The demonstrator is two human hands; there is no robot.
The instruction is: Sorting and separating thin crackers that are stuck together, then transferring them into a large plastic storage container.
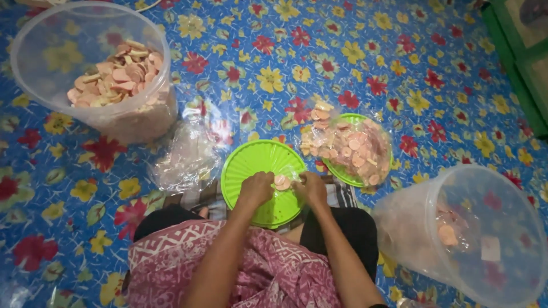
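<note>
Wafers in hand: small, round, pale pink discs, thin and flat, held over the middle of a green ribbed plate that rests on the person's lap.
Left hand: the left hand has its fingers drawn together, pinched on the left edge of the discs.
Right hand: the right hand meets it from the other side, fingers closed on the same discs.
Count, plates: two green plates; the second plate lies just beyond the first, to its right, under a clear bag of pink wafers.
Count, tubs: two clear plastic tubs. The far-left tub stands upright and holds a heap of pink and cream discs. The near-right tub lies tilted on its side with a few discs inside.
Count, bags: one empty crumpled clear bag lies left of the lap plate.
Floor: a blue mat printed with red and yellow flowers covers the whole floor.
Room: green framed woodwork shows at the top-right corner.
Person: seated on the floor, in a pink patterned garment.
</note>
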